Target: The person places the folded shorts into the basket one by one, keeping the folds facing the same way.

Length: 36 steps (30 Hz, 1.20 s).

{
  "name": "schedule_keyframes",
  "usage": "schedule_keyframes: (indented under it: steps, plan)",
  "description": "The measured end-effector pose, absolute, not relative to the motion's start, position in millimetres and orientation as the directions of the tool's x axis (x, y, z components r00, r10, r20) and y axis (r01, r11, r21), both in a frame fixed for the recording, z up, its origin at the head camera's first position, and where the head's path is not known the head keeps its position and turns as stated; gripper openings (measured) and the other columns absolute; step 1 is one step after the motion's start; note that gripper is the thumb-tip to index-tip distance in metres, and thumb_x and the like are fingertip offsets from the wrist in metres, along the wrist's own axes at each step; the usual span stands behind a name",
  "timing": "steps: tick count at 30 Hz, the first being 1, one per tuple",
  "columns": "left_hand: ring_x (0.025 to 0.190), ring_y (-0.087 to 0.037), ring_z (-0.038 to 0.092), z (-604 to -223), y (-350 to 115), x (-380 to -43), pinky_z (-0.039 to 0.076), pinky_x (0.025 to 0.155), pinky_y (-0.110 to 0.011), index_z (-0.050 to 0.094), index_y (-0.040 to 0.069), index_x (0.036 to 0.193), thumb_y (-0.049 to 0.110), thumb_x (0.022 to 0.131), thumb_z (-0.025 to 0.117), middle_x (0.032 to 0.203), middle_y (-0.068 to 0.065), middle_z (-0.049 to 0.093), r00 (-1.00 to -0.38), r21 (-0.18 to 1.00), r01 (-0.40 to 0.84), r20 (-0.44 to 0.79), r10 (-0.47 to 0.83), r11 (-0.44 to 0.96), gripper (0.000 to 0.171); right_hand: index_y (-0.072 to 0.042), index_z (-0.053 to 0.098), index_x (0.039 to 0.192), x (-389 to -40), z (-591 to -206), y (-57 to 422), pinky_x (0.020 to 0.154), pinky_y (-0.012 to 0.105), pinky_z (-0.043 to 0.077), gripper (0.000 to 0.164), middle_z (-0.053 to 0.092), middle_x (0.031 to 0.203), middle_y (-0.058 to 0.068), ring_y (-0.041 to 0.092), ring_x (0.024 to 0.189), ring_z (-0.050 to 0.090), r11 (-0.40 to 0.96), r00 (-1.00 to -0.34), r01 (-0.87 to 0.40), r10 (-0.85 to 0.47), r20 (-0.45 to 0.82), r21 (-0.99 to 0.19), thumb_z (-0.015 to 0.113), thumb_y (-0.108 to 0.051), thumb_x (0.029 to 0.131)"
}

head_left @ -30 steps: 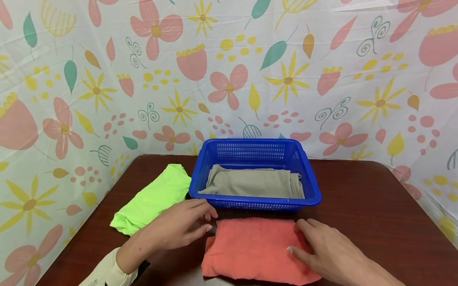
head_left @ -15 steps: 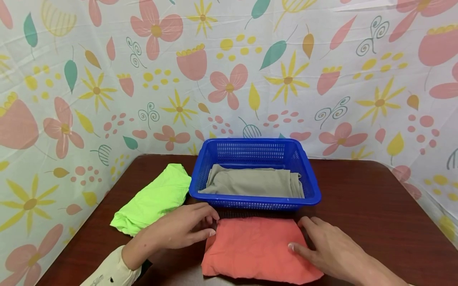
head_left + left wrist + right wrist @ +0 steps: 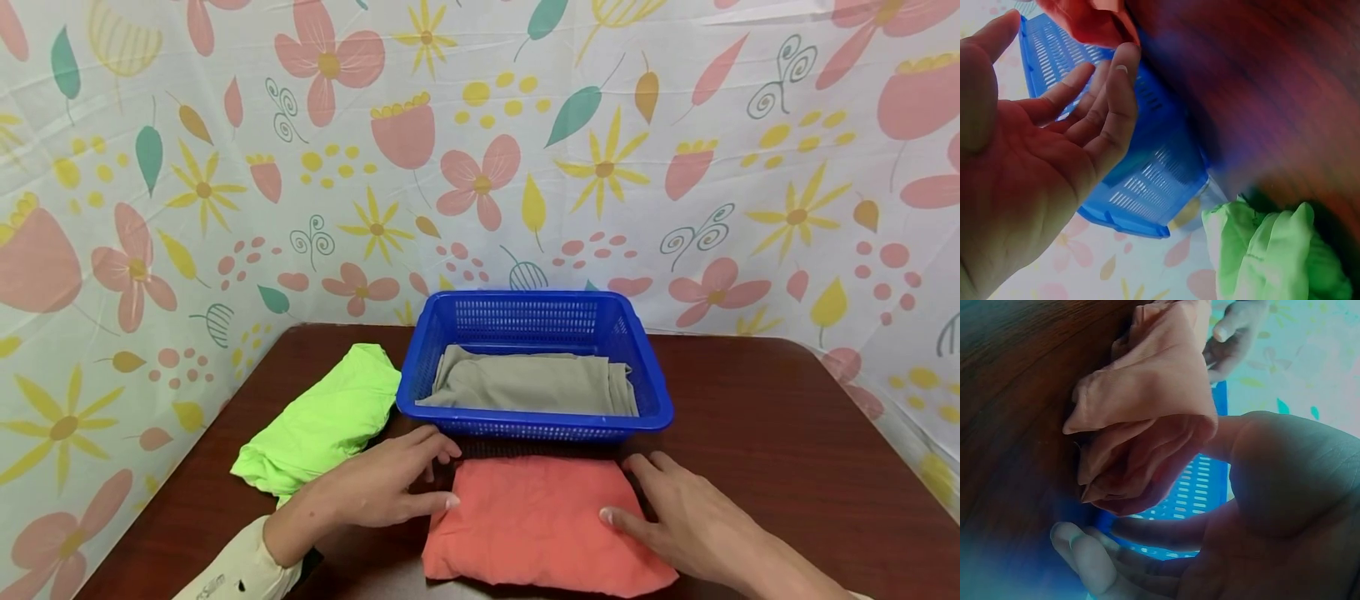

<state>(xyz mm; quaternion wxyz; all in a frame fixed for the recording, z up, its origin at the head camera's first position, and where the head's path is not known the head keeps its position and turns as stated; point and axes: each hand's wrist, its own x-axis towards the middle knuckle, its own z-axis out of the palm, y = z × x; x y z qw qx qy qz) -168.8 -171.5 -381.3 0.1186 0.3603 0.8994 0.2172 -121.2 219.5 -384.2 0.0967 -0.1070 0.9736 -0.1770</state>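
Note:
A folded coral cloth [image 3: 536, 521] lies on the dark wooden table in front of the blue basket [image 3: 536, 425]. My left hand [image 3: 386, 483] is at its left edge, thumb tip at the cloth and fingers loosely bent. In the left wrist view, that palm [image 3: 1029, 169] shows nothing held, with a fingertip close to the coral cloth [image 3: 1100, 22]. At the right edge, my right hand [image 3: 690, 517] has its thumb over the top and its fingers alongside. The right wrist view shows layered folds in the cloth's end [image 3: 1147, 419], with a gap between it and the fingers [image 3: 1160, 531].
A folded grey-beige cloth [image 3: 528, 383] lies inside the basket. To the left is a neon green cloth [image 3: 322, 421], partly behind my left forearm. A flower-patterned sheet [image 3: 480, 167] hangs behind the table [image 3: 780, 433].
A small flap sticking out at the coral cloth's left side has gone from sight, leaving that edge straighter. My left hand has shifted slightly right and nearer me. My right hand has barely moved.

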Motion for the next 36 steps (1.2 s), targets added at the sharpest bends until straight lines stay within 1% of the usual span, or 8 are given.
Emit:
schedule_keyframes:
  steps: [7, 12, 20, 24, 27, 33, 36]
  plan:
    - [0.098, -0.005, 0.061, -388, -171, -170, 0.054, 0.083, -0.025, 0.057, 0.016, 0.142, 0.063, 0.101, 0.062, 0.128, 0.001, 0.059, -0.712, 0.472, 0.595, -0.068, 0.699, 0.651, 0.063, -0.007, 0.061, 0.138, -123, -386, 219, 0.092, 0.056, 0.057, 0.077, 0.064, 0.127, 0.012, 0.026, 0.111, 0.065, 0.904, -0.956, -0.188, -0.257, -0.139, -0.383, 0.075, -0.066, 0.089]
    - [0.098, -0.006, 0.061, -390, -170, -171, 0.053, 0.083, -0.025, 0.054, 0.015, 0.148, 0.063, 0.102, 0.062, 0.131, 0.001, 0.059, -0.702, 0.468, 0.608, -0.061, 0.709, 0.642, 0.067, -0.004, 0.059, 0.14, -124, -389, 218, 0.093, 0.056, 0.056, 0.08, 0.063, 0.129, 0.013, 0.028, 0.113, 0.065, 0.903, -0.956, -0.19, -0.26, -0.138, -0.385, 0.075, -0.066, 0.09]
    - [0.095, -0.004, 0.06, -392, -167, -170, 0.052, 0.081, -0.023, 0.048, 0.01, 0.155, 0.061, 0.101, 0.064, 0.136, 0.0, 0.059, -0.706, 0.486, 0.596, -0.063, 0.706, 0.639, 0.075, -0.008, 0.063, 0.134, -119, -394, 216, 0.092, 0.051, 0.056, 0.072, 0.063, 0.122, 0.009, 0.025, 0.111, 0.063, 0.881, -0.954, -0.237, -0.291, -0.075, -0.409, 0.076, -0.063, 0.09]
    - [0.092, -0.004, 0.059, -394, -164, -168, 0.052, 0.079, -0.023, 0.045, 0.009, 0.157, 0.061, 0.102, 0.063, 0.132, -0.001, 0.058, -0.703, 0.494, 0.591, -0.073, 0.707, 0.638, 0.079, -0.007, 0.063, 0.135, -119, -395, 215, 0.093, 0.051, 0.055, 0.072, 0.063, 0.121, 0.007, 0.023, 0.111, 0.063, 0.872, -0.951, -0.243, -0.3, -0.071, -0.426, 0.076, -0.063, 0.09]
    - [0.093, -0.003, 0.06, -396, -162, -167, 0.053, 0.083, -0.026, 0.042, 0.01, 0.16, 0.065, 0.101, 0.06, 0.133, -0.003, 0.056, -0.704, 0.483, 0.586, -0.095, 0.704, 0.651, 0.083, -0.006, 0.062, 0.136, -118, -396, 215, 0.095, 0.051, 0.055, 0.074, 0.064, 0.122, 0.007, 0.023, 0.112, 0.063, 0.864, -0.95, -0.245, -0.305, -0.07, -0.439, 0.078, -0.061, 0.09]
    - [0.105, -0.006, 0.063, -399, -158, -167, 0.055, 0.098, -0.036, 0.039, 0.011, 0.162, 0.07, 0.101, 0.055, 0.154, -0.007, 0.047, -0.716, 0.449, 0.579, -0.118, 0.688, 0.68, 0.086, -0.002, 0.054, 0.145, -119, -398, 215, 0.099, 0.055, 0.053, 0.084, 0.064, 0.128, 0.011, 0.025, 0.115, 0.063, 0.852, -0.947, -0.244, -0.312, -0.075, -0.463, 0.083, -0.056, 0.088]
    - [0.108, -0.007, 0.064, -399, -157, -166, 0.055, 0.099, -0.037, 0.04, 0.011, 0.162, 0.07, 0.101, 0.055, 0.156, -0.006, 0.046, -0.72, 0.443, 0.577, -0.121, 0.683, 0.686, 0.087, -0.002, 0.05, 0.151, -120, -399, 215, 0.101, 0.057, 0.053, 0.089, 0.063, 0.134, 0.014, 0.028, 0.119, 0.063, 0.846, -0.943, -0.249, -0.323, -0.082, -0.472, 0.083, -0.055, 0.087]
